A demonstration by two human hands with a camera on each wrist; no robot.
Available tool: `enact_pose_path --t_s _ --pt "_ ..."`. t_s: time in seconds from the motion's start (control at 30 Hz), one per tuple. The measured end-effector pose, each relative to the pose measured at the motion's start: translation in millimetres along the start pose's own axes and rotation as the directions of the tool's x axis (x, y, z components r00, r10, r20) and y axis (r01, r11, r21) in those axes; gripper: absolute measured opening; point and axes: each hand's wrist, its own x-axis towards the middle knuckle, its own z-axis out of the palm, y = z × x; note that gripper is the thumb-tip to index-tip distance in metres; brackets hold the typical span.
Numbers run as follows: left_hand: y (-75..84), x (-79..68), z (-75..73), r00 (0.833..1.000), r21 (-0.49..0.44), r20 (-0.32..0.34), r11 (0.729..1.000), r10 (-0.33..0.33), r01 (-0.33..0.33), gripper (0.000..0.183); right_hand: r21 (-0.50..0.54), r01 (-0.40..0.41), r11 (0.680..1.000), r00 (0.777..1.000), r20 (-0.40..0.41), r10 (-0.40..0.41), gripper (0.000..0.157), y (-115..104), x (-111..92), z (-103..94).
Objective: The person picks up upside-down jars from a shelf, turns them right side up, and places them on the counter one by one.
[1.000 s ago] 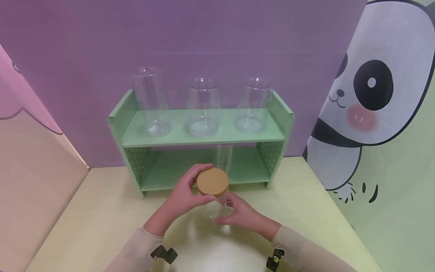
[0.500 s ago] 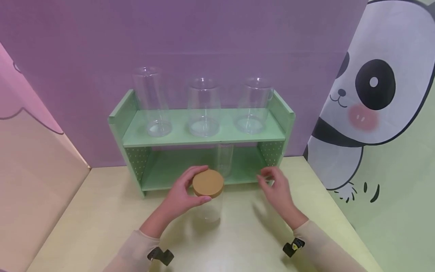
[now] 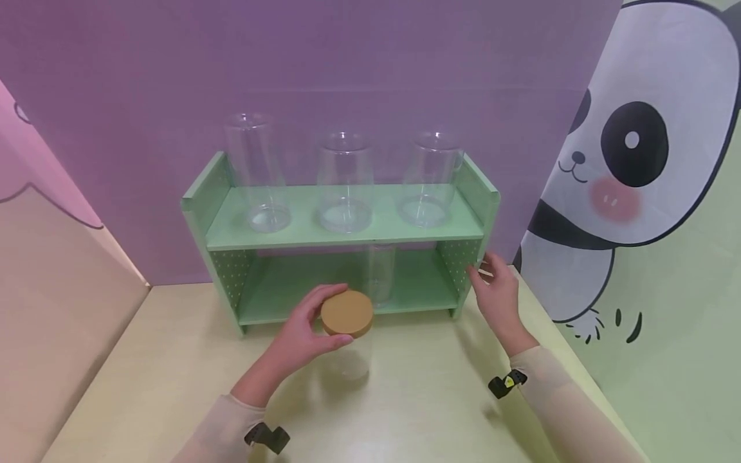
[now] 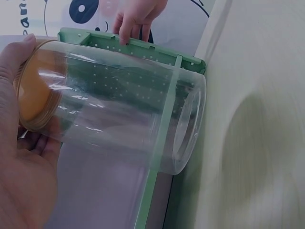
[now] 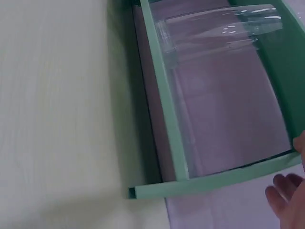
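My left hand [image 3: 303, 328] grips the tan lid [image 3: 347, 312] of a clear jar [image 4: 124, 105] in front of the green shelf [image 3: 347, 243]. The jar is upright; whether its base touches the table cannot be told. At the shelf's right side panel [image 3: 471, 199], my right hand [image 3: 499, 296] straddles the front edge. Its thumb [image 5: 299, 143] lies on the inner side, with the fingers [image 5: 281, 188] outside; the right wrist view shows a gap between those fingers and the panel. Part of the right hand is cut off there.
On the upper shelf stand a tall clear jar [image 3: 258, 173], a middle clear jar [image 3: 345, 186] and a right clear jar [image 3: 428, 183]. A narrow clear jar [image 3: 381, 273] stands on the lower shelf. The pale table [image 3: 422, 399] meets a panda-printed wall [image 3: 613, 193] at right.
My right hand let go of the lidded jar and moved right and away to the shelf's side panel. My left hand shifted slightly left with the jar.
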Motion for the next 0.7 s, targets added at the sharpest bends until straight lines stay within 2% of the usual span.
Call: enact_pose_path --t_s 0.2,0.33,0.57,0.7 --pt "-1.4 -3.0 -6.9 1.0 0.031 -0.009 0.999 -0.01 0.01 0.086 -0.024 0.028 0.999 0.998 -0.048 -0.029 0.032 6 -4 9.3" --pt "-3.3 -7.5 -15.9 0.999 0.029 -0.035 0.999 -0.022 0.023 0.086 -0.06 0.056 0.997 0.997 -0.052 -0.059 0.03 7 -5 11.1" --pt "-12.2 -19.7 -43.2 0.995 0.09 -0.083 0.994 -0.053 0.061 0.086 -0.076 0.079 0.994 0.995 -0.057 -0.084 0.031 2 -6 10.5" --pt "-16.5 -26.4 -61.8 0.992 0.149 -0.124 0.987 -0.032 0.05 0.085 -0.077 0.087 0.993 0.994 -0.06 -0.092 0.031 2 -7 9.9"
